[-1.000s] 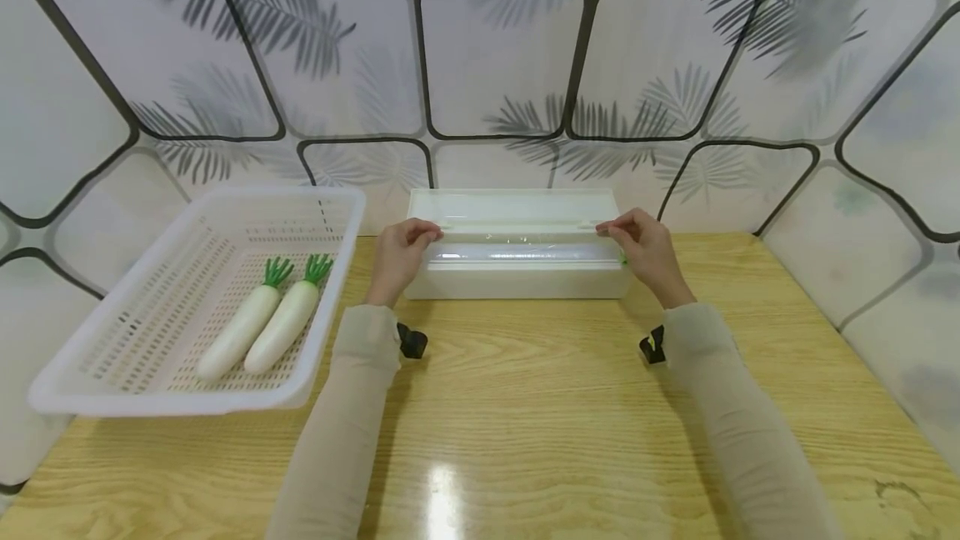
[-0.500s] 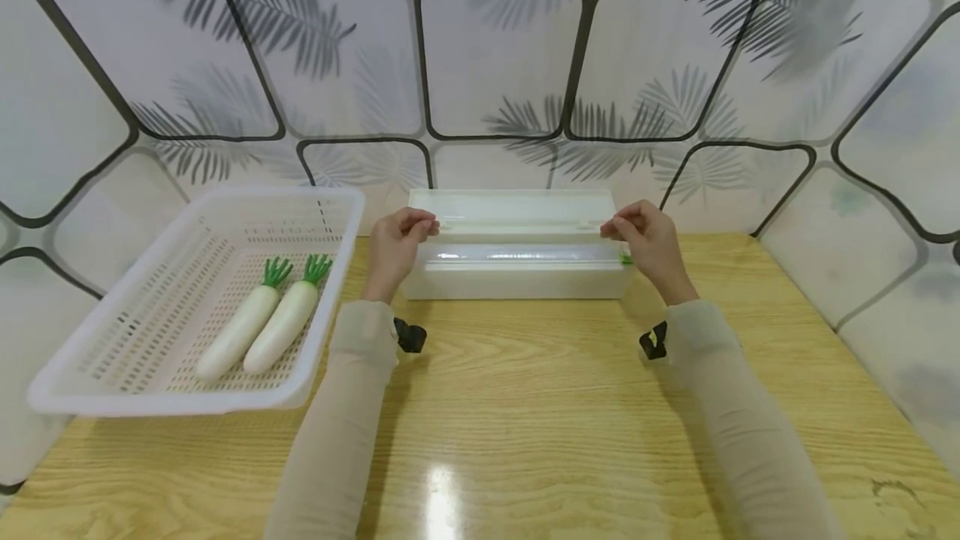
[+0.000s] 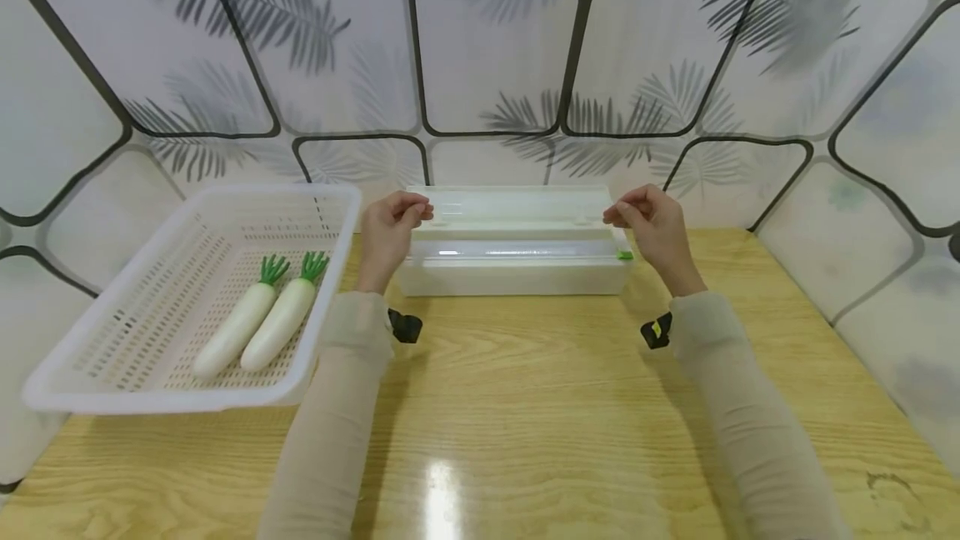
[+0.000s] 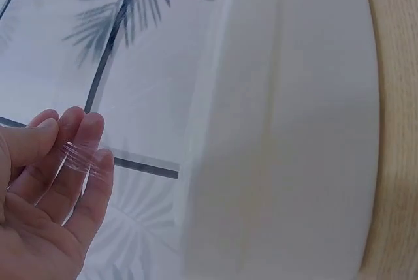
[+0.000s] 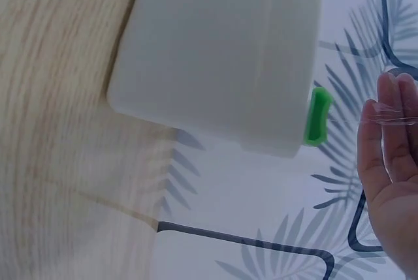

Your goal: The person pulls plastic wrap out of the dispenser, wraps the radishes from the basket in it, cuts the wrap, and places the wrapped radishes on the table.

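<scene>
Thin wrap held at two corners, easy to lose or twist

The left hand point(image 3: 387, 236) pinches one end of the clear wrap point(image 4: 81, 158) between thumb and fingers, with creases lying across the fingers. The right hand point(image 3: 657, 232) has its thumb and forefinger together at the other end; film crosses those fingers too. Both hands are raised above the white box point(image 3: 510, 280), which sits on the table point(image 3: 525, 407) near the wall, its lid point(image 3: 517, 208) tipped open behind the roll point(image 3: 517, 249).

The likeliest trouble is sticking: film bunched over the left fingers could cling to itself and fold. If one hand pulls harder or higher, the sheet may skew or tear from its corner. The box shows nothing holding it down — a sharp tug could drag it along. The green piece point(image 3: 625, 256) at its right end is close to the right hand, and film might snag there. A loosened pinch, meanwhile, would probably let that edge drop back onto the roll.
</scene>
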Action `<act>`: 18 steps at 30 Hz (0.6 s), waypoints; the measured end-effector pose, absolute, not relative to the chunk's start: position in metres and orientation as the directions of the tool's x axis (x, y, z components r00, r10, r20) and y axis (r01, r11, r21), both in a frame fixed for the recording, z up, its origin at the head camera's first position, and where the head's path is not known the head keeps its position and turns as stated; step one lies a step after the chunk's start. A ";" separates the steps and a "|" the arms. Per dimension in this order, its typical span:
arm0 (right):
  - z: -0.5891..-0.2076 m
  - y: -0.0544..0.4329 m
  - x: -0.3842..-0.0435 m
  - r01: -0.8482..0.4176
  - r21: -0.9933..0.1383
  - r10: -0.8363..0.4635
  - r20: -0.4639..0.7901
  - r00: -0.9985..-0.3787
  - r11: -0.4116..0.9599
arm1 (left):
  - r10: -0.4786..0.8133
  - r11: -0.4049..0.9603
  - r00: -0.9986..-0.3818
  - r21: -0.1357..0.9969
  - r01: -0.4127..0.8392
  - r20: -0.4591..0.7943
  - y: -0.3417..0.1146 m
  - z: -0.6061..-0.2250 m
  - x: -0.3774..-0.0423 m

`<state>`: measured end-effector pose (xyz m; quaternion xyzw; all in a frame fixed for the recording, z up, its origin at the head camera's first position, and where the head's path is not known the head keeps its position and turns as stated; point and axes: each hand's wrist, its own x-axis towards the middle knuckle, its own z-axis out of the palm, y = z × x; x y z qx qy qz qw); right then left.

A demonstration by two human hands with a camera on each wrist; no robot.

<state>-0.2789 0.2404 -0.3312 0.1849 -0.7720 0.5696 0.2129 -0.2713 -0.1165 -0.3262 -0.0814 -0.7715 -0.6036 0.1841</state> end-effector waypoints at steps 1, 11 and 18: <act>-0.330 0.240 -0.278 -0.530 -0.796 -0.043 0.543 -0.839 0.293 | -0.097 0.260 -0.916 0.898 0.354 0.389 -0.117 -0.325 -0.271; -0.316 0.240 -0.273 -0.548 -0.775 -0.038 0.567 -0.823 0.315 | -0.111 0.295 -0.891 0.870 0.394 0.441 -0.118 -0.309 -0.264; -0.306 0.240 -0.268 -0.581 -0.755 -0.038 0.600 -0.799 0.304 | -0.107 0.310 -0.863 0.841 0.443 0.494 -0.118 -0.298 -0.261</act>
